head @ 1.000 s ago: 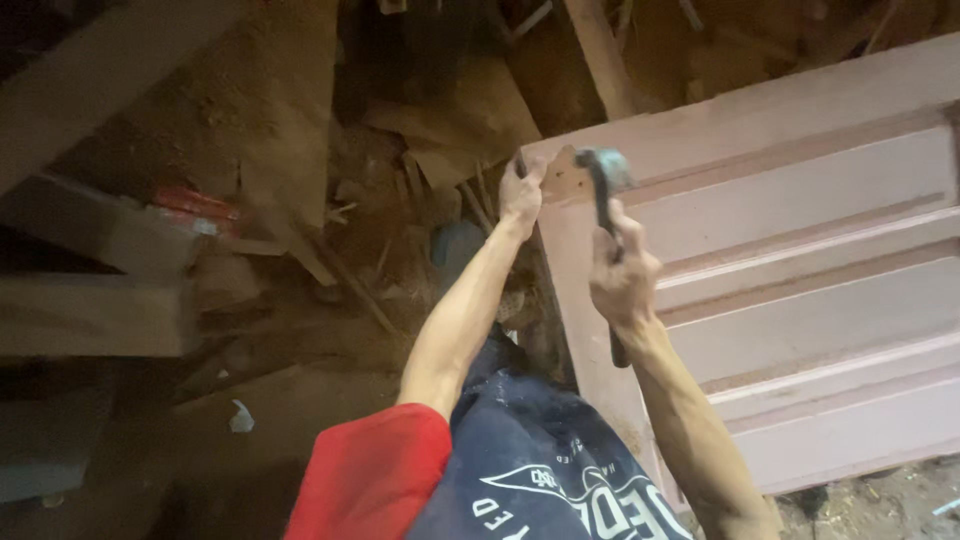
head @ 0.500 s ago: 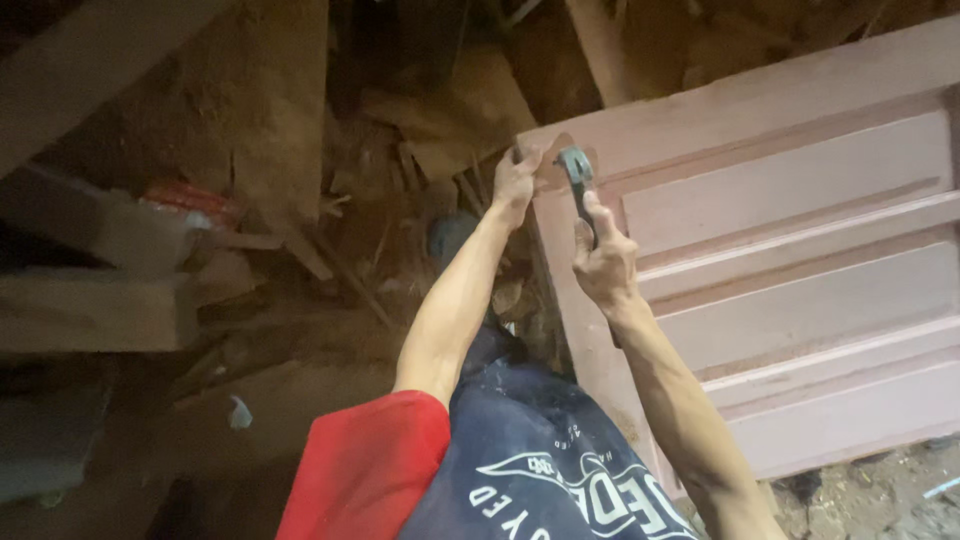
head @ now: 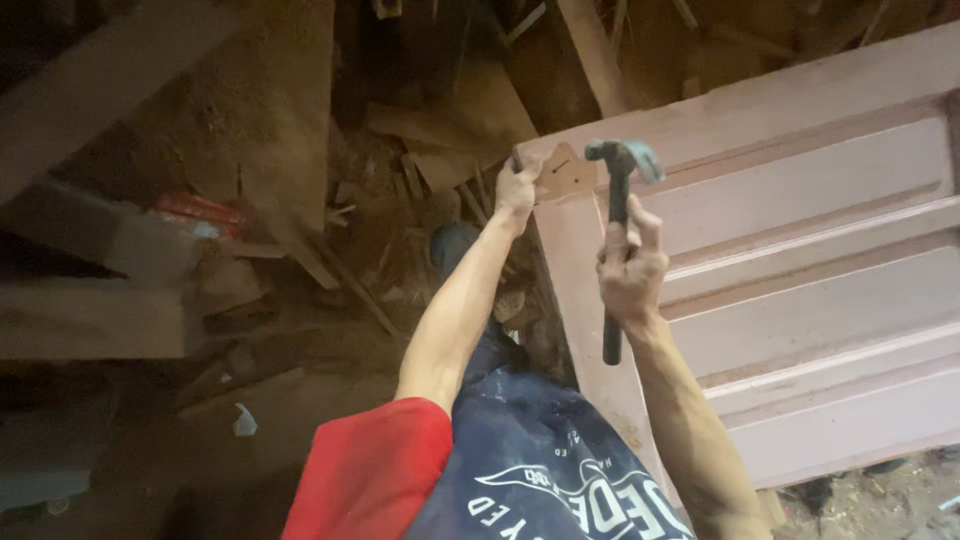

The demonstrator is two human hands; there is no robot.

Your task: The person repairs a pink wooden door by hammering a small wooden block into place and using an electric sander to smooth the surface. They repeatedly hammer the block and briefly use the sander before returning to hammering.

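Right hand [head: 630, 270] wrapped tight round upright hammer [head: 618, 230], head just right of door corner [head: 562, 172] pinched by left hand [head: 517, 190].

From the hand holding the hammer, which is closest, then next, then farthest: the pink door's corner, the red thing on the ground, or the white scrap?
Measured from the right hand in the head view:
1. Door corner, just up and left, where the left hand grips.
2. White scrap, low on the left, on the dirt.
3. Red thing, far left among the boards, slightly farther than the scrap.
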